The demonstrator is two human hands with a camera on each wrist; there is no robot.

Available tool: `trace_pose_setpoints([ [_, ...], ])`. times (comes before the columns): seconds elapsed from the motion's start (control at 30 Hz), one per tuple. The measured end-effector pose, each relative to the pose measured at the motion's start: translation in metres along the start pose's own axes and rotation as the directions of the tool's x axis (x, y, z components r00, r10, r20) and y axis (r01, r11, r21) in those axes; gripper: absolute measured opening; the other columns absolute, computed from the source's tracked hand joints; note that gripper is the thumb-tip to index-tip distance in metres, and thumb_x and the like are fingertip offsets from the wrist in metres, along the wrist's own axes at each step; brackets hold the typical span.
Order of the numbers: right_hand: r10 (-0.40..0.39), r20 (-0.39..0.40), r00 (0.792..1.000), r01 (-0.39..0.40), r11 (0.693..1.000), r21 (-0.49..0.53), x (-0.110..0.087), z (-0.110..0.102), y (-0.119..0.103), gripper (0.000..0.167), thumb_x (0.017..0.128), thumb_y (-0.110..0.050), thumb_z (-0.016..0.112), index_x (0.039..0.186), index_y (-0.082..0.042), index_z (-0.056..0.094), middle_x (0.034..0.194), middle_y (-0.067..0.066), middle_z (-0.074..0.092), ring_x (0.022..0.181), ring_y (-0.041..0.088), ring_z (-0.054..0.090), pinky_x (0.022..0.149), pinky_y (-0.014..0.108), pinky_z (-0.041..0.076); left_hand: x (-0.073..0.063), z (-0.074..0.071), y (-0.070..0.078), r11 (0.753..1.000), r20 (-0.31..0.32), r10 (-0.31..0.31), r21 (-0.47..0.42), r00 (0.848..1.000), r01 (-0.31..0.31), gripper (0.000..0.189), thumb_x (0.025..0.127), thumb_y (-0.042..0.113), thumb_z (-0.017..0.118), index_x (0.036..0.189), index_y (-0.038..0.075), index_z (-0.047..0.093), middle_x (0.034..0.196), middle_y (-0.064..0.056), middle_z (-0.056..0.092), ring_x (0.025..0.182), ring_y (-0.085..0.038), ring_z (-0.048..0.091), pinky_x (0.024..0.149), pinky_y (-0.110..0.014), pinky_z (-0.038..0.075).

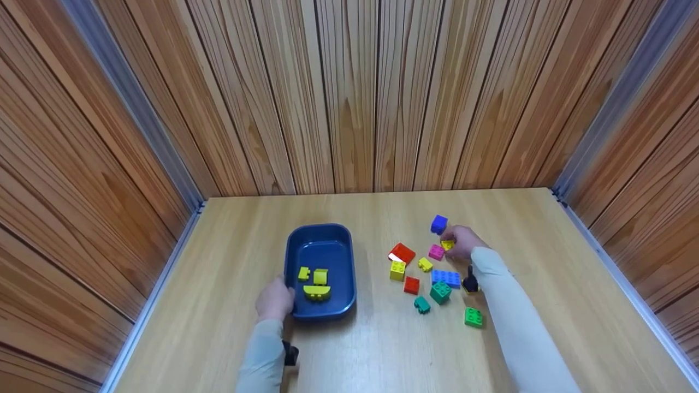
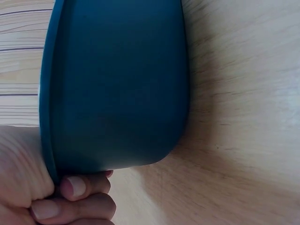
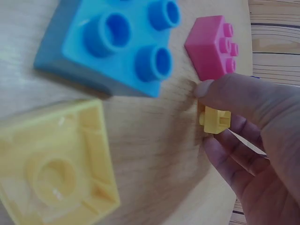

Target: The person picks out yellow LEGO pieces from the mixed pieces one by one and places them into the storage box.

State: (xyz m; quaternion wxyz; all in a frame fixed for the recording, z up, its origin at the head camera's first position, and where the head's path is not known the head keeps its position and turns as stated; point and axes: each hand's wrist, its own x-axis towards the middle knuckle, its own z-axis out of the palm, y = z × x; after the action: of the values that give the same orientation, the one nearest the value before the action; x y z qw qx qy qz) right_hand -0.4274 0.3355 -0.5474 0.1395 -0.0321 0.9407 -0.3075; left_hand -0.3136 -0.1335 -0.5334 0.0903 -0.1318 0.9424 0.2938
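Pinching yellow brick [image 3: 217, 121]: narrow right grip [image 1: 464, 242] | clasping blue tray rim [image 2: 48, 93]: curled left grip [image 1: 274, 299]

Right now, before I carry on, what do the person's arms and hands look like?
Both arms wear long, pale greyish sleeves. The left hand and right hand are gloveless, with bare fingers. A small black device shows beside the left wrist, another black device beside the right; no cables or markings stand out.

Tray [image 1: 322, 252] left, blocks [image 1: 317, 293] inside — loose blocks [image 1: 445, 279] right
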Motion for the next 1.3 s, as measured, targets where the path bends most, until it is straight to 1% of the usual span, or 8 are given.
trace_pose_setpoints([
  [0.17, -0.012, -0.011, 1.0, 0.012, 1.0, 0.005, -0.001, 0.002, 0.0, 0.04, 0.078, -0.001, 0.074, 0.117, -0.002, 0.065, 0.118, 0.019, 0.059, 0.111, 0.037, 0.052, 0.098, 0.055, 0.039, 0.0, 0.0, -0.001, 1.0, 0.008, -0.012, -0.003, 1.0, 0.012, 0.049, 0.099, 0.017, 0.048, 0.143, -0.003, 0.037, 0.138, -0.025, 0.047, 0.121, -0.04, 0.049, 0.098, -0.054, 0.04],
  [0.3, 0.016, -0.003, 1.0, -0.016, 1.0, 0.024, -0.003, 0.003, -0.001, 0.04, 0.08, -0.002, 0.073, 0.119, -0.004, 0.064, 0.121, 0.017, 0.058, 0.112, 0.036, 0.051, 0.098, 0.055, 0.04, 0.0, 0.0, -0.001, 1.0, 0.008, -0.007, 0.0, 1.0, 0.007, 0.049, 0.1, 0.017, 0.047, 0.143, -0.003, 0.038, 0.136, -0.026, 0.048, 0.118, -0.038, 0.052, 0.096, -0.053, 0.041],
  [0.53, 0.046, -0.002, 0.999, -0.046, 0.998, 0.052, -0.021, 0.001, -0.016, 0.042, 0.084, -0.001, 0.07, 0.124, -0.003, 0.06, 0.124, 0.018, 0.056, 0.112, 0.035, 0.05, 0.098, 0.054, 0.04, -0.001, 0.0, -0.001, 1.0, -0.001, 0.007, 0.02, 1.0, -0.007, 0.044, 0.099, 0.017, 0.049, 0.138, -0.003, 0.045, 0.13, -0.025, 0.054, 0.11, -0.036, 0.057, 0.091, -0.052, 0.045],
  [0.6, 0.046, 0.003, 0.999, -0.046, 0.997, 0.057, -0.02, 0.0, -0.015, 0.042, 0.083, 0.0, 0.07, 0.124, -0.002, 0.06, 0.123, 0.019, 0.056, 0.111, 0.036, 0.051, 0.097, 0.054, 0.041, -0.001, 0.0, -0.001, 0.999, -0.005, 0.016, 0.03, 1.0, -0.016, 0.043, 0.098, 0.016, 0.049, 0.136, -0.004, 0.047, 0.128, -0.025, 0.055, 0.108, -0.035, 0.058, 0.089, -0.052, 0.046],
  [0.7, 0.045, 0.01, 0.999, -0.046, 0.997, 0.059, -0.011, 0.001, -0.005, 0.039, 0.081, -0.001, 0.072, 0.12, -0.004, 0.063, 0.118, 0.016, 0.059, 0.108, 0.034, 0.053, 0.095, 0.052, 0.044, -0.001, 0.0, -0.002, 0.999, -0.012, 0.021, 0.038, 1.0, -0.02, 0.039, 0.098, 0.016, 0.05, 0.132, -0.004, 0.05, 0.124, -0.024, 0.057, 0.103, -0.034, 0.059, 0.086, -0.051, 0.048],
  [0.97, 0.051, 0.013, 0.999, -0.051, 0.998, 0.041, -0.009, 0.0, -0.003, 0.033, 0.081, -0.002, 0.072, 0.113, -0.007, 0.067, 0.11, 0.012, 0.062, 0.1, 0.031, 0.054, 0.09, 0.049, 0.047, 0.0, 0.0, -0.001, 1.0, -0.011, 0.011, 0.025, 1.0, -0.011, 0.042, 0.098, 0.017, 0.049, 0.134, -0.004, 0.048, 0.129, -0.025, 0.054, 0.113, -0.038, 0.055, 0.091, -0.053, 0.045],
  [1.17, 0.036, 0.021, 0.999, -0.036, 0.999, -0.004, -0.007, -0.003, 0.0, 0.025, 0.079, -0.003, 0.074, 0.104, -0.008, 0.069, 0.102, 0.01, 0.063, 0.093, 0.029, 0.054, 0.084, 0.044, 0.047, -0.001, 0.001, -0.001, 1.0, -0.008, 0.018, 0.012, 1.0, -0.018, 0.039, 0.098, 0.016, 0.049, 0.131, -0.004, 0.051, 0.123, -0.024, 0.058, 0.104, -0.034, 0.059, 0.086, -0.051, 0.047],
  [1.3, 0.035, 0.011, 0.999, -0.035, 0.999, -0.018, -0.006, -0.008, 0.0, 0.029, 0.08, -0.005, 0.074, 0.109, -0.006, 0.068, 0.106, 0.012, 0.062, 0.096, 0.03, 0.054, 0.087, 0.047, 0.047, -0.001, 0.0, -0.001, 1.0, -0.01, 0.021, 0.011, 1.0, -0.021, 0.039, 0.098, 0.016, 0.049, 0.131, -0.004, 0.05, 0.123, -0.024, 0.058, 0.104, -0.034, 0.059, 0.087, -0.051, 0.047],
])
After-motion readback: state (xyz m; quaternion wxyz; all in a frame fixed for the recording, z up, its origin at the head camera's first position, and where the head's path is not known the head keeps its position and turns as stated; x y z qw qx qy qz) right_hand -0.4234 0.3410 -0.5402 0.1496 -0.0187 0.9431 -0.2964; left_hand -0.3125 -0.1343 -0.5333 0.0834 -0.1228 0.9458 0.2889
